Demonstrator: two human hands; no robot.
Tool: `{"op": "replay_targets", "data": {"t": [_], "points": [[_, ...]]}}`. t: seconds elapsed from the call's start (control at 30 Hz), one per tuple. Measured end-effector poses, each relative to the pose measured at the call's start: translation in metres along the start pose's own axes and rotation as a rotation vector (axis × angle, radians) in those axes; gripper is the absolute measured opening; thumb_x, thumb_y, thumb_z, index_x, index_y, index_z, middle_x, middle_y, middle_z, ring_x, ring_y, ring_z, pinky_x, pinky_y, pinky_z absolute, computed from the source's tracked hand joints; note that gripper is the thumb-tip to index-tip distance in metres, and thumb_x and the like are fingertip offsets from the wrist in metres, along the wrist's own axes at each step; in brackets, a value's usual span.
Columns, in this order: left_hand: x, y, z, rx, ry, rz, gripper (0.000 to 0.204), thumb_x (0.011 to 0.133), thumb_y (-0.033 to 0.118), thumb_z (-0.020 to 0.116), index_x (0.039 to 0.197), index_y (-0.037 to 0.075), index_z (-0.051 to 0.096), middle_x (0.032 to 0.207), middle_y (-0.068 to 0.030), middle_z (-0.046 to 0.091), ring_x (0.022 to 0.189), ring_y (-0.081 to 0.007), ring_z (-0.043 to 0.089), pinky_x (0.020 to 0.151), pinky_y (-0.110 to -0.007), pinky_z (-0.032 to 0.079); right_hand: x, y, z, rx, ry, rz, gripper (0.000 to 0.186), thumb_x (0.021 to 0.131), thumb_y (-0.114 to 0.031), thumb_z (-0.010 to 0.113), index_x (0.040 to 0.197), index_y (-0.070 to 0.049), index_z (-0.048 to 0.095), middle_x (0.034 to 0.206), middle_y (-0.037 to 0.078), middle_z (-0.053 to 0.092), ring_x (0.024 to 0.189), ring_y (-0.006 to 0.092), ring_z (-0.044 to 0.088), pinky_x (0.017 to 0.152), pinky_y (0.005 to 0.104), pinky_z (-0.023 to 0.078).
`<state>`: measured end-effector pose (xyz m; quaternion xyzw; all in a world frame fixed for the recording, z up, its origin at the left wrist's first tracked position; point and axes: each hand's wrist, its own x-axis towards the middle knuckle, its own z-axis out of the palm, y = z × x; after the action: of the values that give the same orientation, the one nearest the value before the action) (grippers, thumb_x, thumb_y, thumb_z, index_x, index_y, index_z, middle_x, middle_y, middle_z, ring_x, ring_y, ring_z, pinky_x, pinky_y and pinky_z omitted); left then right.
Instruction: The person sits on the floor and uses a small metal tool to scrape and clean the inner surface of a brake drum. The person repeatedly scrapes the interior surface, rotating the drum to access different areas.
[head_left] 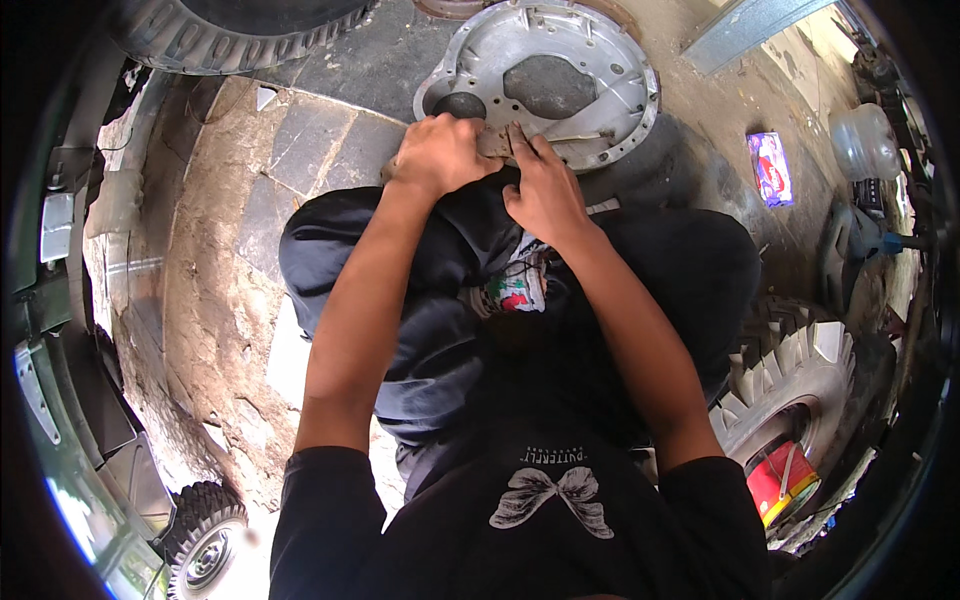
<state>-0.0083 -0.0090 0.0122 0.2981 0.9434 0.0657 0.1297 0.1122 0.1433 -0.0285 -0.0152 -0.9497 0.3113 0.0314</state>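
Note:
A round silver-grey metal housing (pixel 621 92) with holes and a ring of bosses lies on the dark floor in front of me. My left hand (pixel 444 155) is closed on a dirty beige flat piece (pixel 590 134) at the housing's near edge; what exactly it is, I cannot make out. My right hand (pixel 545 188) rests its extended fingertips on the same piece, thumb held apart. Below them are my crossed legs in dark trousers (pixel 650 260), with a patterned cloth (pixel 510 290) between them.
Large tyres stand at the upper left (pixel 220 40) and lower right (pixel 800 370). A red can (pixel 775 475), a clear plastic jug (pixel 865 140) and a purple packet (pixel 770 168) are on the right. A metal post (pixel 740 35) rises behind. Green vehicle panels (pixel 75 430) line the left.

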Motion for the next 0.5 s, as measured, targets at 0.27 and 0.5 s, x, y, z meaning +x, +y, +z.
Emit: {"op": "replay_targets", "data": {"t": [0.27,0.5], "points": [[-0.001,0.003,-0.003,0.005,-0.024,-0.027,0.061,0.081,0.055,0.077,0.126,0.014,0.075,0.113,-0.0234,0.076,0.112,-0.0394,0.073,0.101,-0.048,0.057,0.0,-0.008,0.003,0.012,0.003,0.05,0.094,0.08,-0.009,0.076,0.162,0.0,0.032,0.14,0.032,0.053,0.117,0.0503,0.063,0.1,0.0507,0.055],[-0.002,0.012,-0.002,0.01,-0.013,-0.018,0.06,0.08,0.055,0.078,0.124,0.013,0.076,0.112,-0.0234,0.076,0.111,-0.0395,0.073,0.101,-0.048,0.057,0.0,0.004,0.009,-0.027,0.047,0.018,0.102,0.078,-0.011,0.078,0.165,-0.001,0.026,0.14,0.032,0.053,0.112,0.0508,0.065,0.097,0.0515,0.056]]}}
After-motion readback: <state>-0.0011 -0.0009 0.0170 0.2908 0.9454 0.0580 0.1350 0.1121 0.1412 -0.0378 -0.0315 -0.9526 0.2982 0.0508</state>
